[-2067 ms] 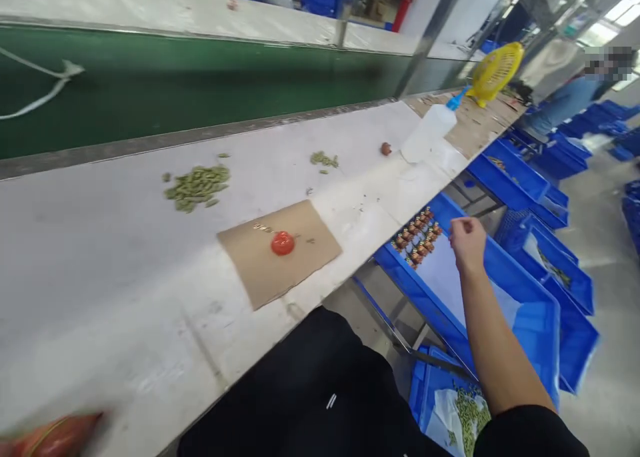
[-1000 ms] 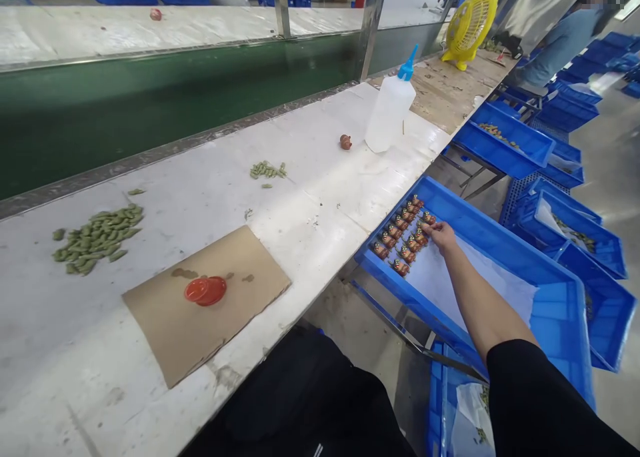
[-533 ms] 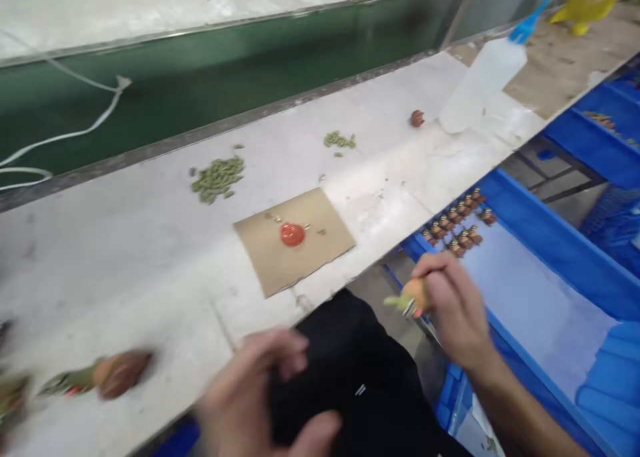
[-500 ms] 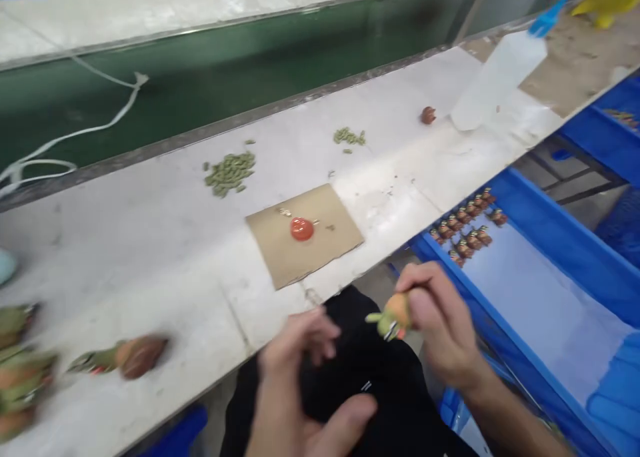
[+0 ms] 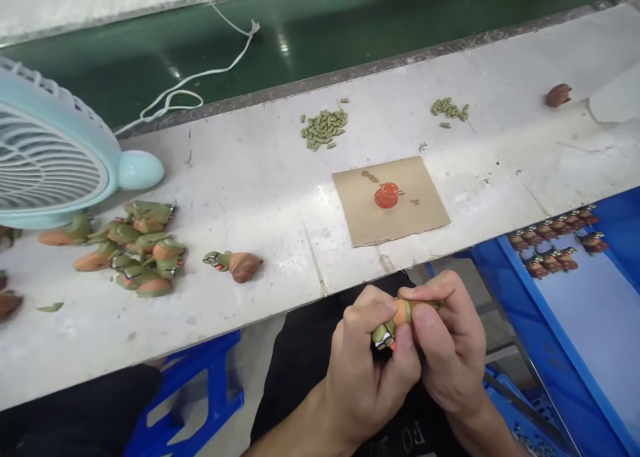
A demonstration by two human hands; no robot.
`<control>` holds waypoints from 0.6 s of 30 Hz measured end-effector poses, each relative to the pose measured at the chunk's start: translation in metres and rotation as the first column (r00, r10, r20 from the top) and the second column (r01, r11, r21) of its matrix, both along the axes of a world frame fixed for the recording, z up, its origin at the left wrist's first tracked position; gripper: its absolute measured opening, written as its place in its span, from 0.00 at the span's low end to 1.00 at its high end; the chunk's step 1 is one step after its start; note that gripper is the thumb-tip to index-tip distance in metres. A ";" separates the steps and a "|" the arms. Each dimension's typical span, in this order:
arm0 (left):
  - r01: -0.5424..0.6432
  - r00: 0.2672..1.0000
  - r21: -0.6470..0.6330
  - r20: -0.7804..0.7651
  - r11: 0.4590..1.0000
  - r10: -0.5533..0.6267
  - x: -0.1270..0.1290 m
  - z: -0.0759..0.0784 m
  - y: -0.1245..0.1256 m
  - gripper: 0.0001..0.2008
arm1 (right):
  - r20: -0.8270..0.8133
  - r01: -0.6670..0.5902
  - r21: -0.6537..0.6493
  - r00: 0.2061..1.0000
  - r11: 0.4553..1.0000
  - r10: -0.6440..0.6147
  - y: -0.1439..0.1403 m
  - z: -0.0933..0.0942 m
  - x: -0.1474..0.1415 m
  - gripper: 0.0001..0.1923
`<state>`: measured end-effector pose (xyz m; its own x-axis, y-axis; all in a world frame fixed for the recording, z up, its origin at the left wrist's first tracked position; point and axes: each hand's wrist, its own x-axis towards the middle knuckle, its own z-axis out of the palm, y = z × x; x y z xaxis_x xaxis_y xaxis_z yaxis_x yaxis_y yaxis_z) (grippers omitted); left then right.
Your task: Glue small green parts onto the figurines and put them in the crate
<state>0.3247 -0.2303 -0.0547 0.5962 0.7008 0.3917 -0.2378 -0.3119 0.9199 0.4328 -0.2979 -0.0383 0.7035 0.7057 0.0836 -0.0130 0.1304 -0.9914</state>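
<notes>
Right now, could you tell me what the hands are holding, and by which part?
Both hands grip one small toy figure: the right hand pinches its orange body, and the left hand closes around its green head end.

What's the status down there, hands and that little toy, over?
Left hand and right hand both clamped on one small green-and-orange figure, held over the lap. More figures piled on the white table by the fan. Nothing between hands and table.

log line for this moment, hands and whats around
left hand: on toy figure | right hand: on same figure | nearby: loose figures, orange cap on cardboard
</notes>
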 end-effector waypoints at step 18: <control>-0.065 0.997 -0.085 0.036 0.994 0.068 0.009 0.000 -0.004 0.15 | 0.052 0.037 -0.071 0.998 0.997 -0.033 0.003 -0.003 0.002 0.15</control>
<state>0.3335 -0.2346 -0.0550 0.5326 0.7698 0.3518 -0.2552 -0.2502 0.9340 0.4353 -0.2952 -0.0411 0.7240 0.6863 0.0698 0.0408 0.0584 -0.9975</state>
